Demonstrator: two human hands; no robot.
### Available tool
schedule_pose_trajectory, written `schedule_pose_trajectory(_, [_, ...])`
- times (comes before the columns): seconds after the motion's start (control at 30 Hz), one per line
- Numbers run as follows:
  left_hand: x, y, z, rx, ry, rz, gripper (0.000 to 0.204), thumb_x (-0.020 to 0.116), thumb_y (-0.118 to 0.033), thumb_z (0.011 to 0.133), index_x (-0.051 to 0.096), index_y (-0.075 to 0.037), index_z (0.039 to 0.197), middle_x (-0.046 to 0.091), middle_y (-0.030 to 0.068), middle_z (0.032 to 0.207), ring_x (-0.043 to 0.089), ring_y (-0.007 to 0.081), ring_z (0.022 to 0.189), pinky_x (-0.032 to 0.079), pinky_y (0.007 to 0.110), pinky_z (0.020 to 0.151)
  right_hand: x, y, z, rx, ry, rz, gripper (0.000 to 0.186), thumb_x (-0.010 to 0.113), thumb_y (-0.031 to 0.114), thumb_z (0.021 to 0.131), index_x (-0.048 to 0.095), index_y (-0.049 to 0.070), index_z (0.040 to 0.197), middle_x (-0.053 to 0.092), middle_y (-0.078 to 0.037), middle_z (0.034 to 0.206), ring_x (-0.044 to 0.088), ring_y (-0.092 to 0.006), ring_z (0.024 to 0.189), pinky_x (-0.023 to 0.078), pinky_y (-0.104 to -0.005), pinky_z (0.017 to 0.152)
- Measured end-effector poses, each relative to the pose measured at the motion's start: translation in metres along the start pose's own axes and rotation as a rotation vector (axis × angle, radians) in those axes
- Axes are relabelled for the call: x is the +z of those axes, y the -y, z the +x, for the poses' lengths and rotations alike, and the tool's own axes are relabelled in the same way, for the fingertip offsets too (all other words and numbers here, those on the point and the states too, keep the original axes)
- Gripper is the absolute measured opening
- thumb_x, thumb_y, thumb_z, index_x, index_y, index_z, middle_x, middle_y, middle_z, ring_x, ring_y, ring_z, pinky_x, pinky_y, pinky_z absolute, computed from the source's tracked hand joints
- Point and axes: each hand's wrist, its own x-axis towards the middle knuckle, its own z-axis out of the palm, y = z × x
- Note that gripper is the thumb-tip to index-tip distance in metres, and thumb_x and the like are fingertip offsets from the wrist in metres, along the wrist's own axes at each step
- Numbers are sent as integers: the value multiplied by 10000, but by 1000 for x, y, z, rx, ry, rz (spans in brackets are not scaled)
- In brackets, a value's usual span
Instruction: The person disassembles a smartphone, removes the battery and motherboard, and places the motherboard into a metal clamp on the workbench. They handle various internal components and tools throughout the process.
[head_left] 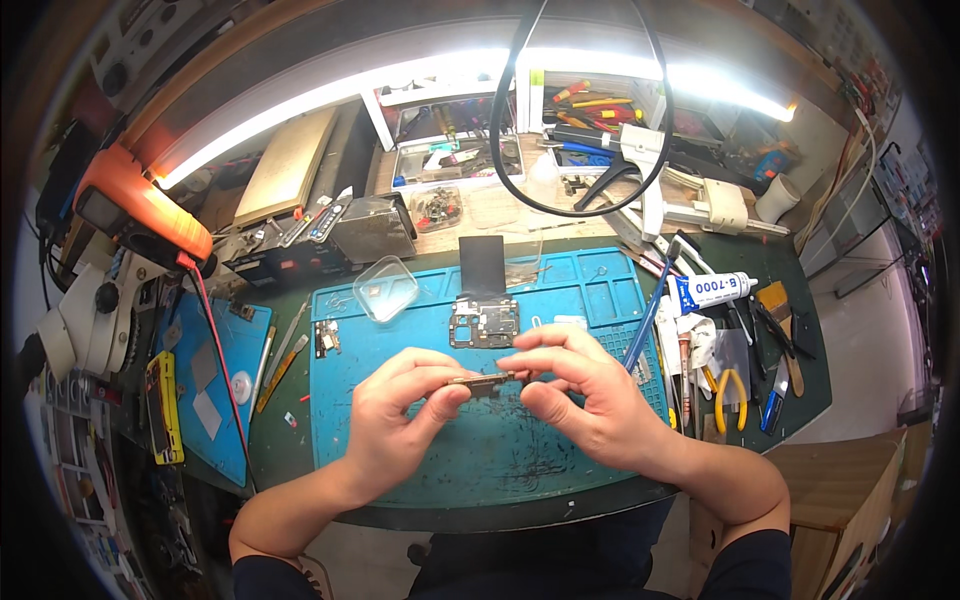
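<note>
Small circuit board (487, 381) held edge-on, raised above blue repair mat (430, 280). Left hand (395, 415) pinching its left end, thumb against fingers. Right hand (590, 405) half-closed at right end; can't tell if gripping or just touching. Step looks like close two-hand board handling; next move calls for light edge hold, steady left pinch. Beyond: black phone-frame part (485, 325) flat on mat, clear plastic dish (387, 288) up-left. Yellow-handled pliers (742, 390) off right.

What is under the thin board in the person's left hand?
Below the thin board, gripped by the left hand, the scuffed, dark-marked blue mat is visible. The board's underside and the patch of mat it covers cannot be seen.
</note>
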Motion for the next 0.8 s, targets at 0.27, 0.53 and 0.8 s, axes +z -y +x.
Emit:
schedule_pose_trajectory(0.27, [2,9,-2,-299,79,-441,277,595,-163,1075,691,52,1220,733,112,1084,713,157,881,598,276,721,2,3,0,194,-25,20,219,638,146,1010,728,10,1156,762,-133,974,738,-195,903,561,-325,801])
schedule_pose_trajectory(0.53, [1,10,-1,-287,110,-438,311,568,-183,1090,684,40,1274,739,97,1114,713,144,913,602,280,735,1,4,0,213,-31,25,230,630,141,1014,724,1,1170,767,-127,963,741,-186,885,565,-318,793])
schedule_pose_trajectory(0.8, [1,10,0,-406,116,-519,311,575,-168,1083,664,62,1272,737,123,1070,721,165,878,600,284,737,-1,4,0,256,-20,46,272,606,190,1041,725,-11,1181,764,-111,911,723,-143,854,562,-301,777])
